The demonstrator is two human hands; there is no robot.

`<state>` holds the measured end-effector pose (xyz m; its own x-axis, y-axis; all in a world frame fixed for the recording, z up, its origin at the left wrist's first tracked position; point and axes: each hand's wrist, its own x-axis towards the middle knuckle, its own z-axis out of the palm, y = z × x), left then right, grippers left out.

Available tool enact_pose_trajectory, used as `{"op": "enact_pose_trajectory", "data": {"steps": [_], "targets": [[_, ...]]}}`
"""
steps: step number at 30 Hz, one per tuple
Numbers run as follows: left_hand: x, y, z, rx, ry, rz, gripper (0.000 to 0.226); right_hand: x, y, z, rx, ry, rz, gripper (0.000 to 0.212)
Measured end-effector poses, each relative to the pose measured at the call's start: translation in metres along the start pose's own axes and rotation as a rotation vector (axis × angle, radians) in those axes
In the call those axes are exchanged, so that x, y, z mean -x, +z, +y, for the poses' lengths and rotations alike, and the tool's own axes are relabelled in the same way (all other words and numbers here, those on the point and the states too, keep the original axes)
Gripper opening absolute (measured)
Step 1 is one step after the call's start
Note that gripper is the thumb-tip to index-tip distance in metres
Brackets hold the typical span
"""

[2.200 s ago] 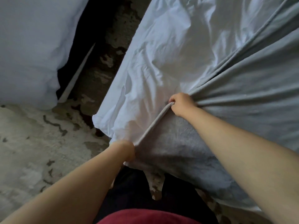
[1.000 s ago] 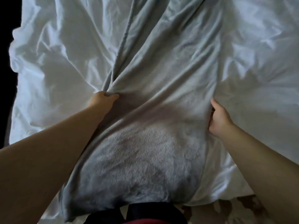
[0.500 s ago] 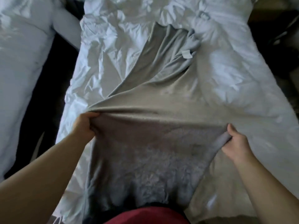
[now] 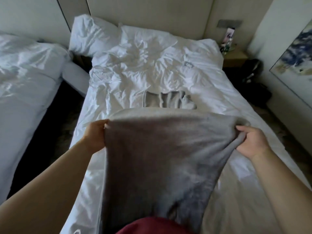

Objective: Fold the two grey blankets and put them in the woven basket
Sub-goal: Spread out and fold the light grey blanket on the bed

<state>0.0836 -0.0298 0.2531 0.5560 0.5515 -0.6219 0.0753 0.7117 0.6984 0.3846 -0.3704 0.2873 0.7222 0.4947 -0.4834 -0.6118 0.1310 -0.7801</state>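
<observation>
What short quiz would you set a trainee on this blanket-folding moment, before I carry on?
1. True or false: the woven basket is in view.
2. What do the left hand and right hand grip? A) the grey blanket by its top edge; B) a pillow; C) nothing.
3. Fill in: the blanket hangs over a bed with ___ bedding.
Key: 1 false; 2 A; 3 white.
</observation>
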Motion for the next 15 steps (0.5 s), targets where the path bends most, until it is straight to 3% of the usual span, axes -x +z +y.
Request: {"op": "enact_pose_trajectory", "data": {"steps": [2,5,7,9,11,13,15], "targets": [[0.008,0.004,-0.003,-0.165,-0.114,-0.056,0.034,0.006,-0.003,0.009,0.152,0.135,0.009,0.031],[0.017,0.007,-0.016,-0.673,-0.294,-0.169,0.037,0.012,-0.011,0.03,0.509,0.414,0.019,0.028],[0.013,0.002,-0.027,-0.877,-0.172,-0.086,0.026,0.011,-0.022,0.054,0.558,0.403,0.089,0.02],[0.007,-0.006,-0.045,-0.912,0.0,0.039,0.018,0.009,-0.039,0.084,0.509,0.331,0.189,0.017],[0.002,-0.018,-0.072,-0.96,0.083,0.147,0.029,0.017,-0.062,0.119,0.551,0.341,0.268,0.018],[-0.002,-0.034,-0.104,-1.124,0.14,0.17,0.039,0.028,-0.089,0.155,0.763,0.433,0.317,0.022],[0.0,-0.047,-0.135,-1.212,0.083,0.035,0.031,0.038,-0.113,0.186,1.093,0.572,0.232,0.034]]}}
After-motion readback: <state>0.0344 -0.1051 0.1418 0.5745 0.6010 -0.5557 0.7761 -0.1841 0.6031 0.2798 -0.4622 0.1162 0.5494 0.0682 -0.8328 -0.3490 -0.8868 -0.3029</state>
